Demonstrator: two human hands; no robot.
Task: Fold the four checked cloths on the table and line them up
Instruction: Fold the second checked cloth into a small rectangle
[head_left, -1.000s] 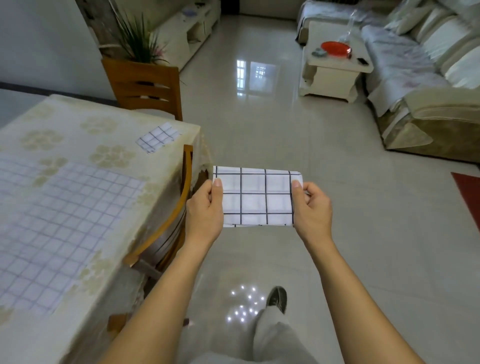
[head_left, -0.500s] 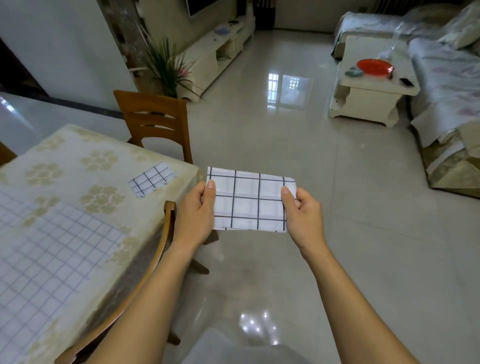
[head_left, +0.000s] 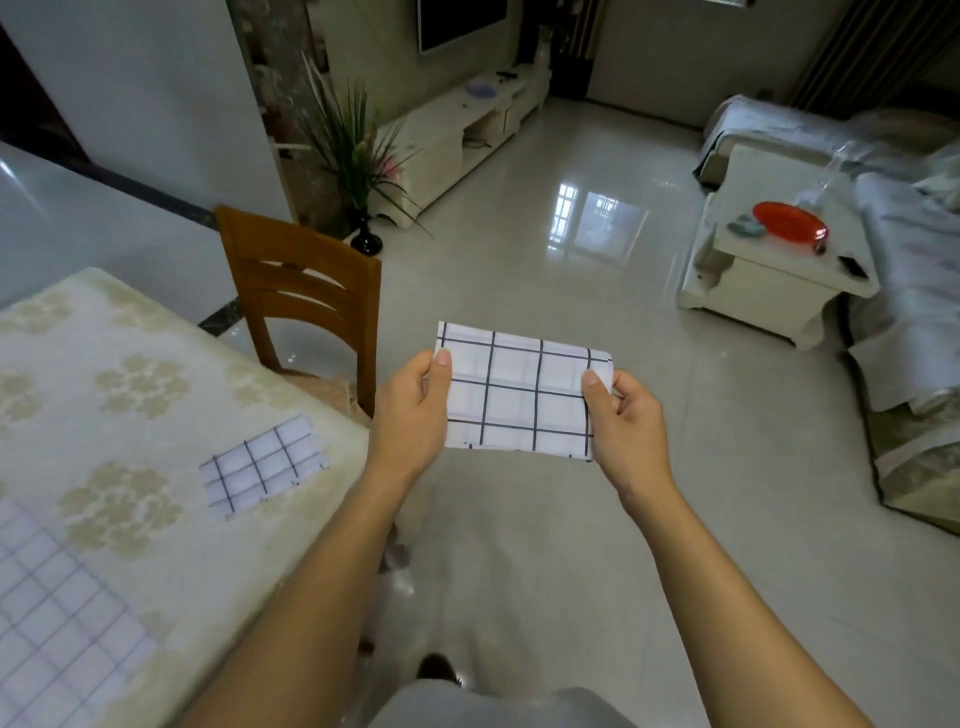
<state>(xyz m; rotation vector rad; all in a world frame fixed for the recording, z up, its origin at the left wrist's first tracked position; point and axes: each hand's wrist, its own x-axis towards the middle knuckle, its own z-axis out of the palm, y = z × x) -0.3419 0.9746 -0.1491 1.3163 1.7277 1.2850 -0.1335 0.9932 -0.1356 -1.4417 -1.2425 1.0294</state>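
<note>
A folded white cloth with dark checks (head_left: 519, 395) hangs in the air over the floor, right of the table. My left hand (head_left: 410, 415) pinches its left edge and my right hand (head_left: 626, 426) pinches its right edge. A small folded checked cloth (head_left: 262, 465) lies on the table (head_left: 130, 395) near its right edge. A large checked cloth (head_left: 57, 623) lies spread flat at the table's near left, partly cut off by the frame.
A wooden chair (head_left: 301, 291) stands at the table's far corner. A potted plant (head_left: 358, 171) is behind it. A white side table (head_left: 769, 280) with a red plate (head_left: 787, 221) and a covered sofa (head_left: 914, 291) stand at the right. Glossy tiled floor lies between.
The view has tilted up and turned left, so the table corner and chair sit nearer the centre. Both hands keep the same hold on the folded cloth, which has tilted slightly.
</note>
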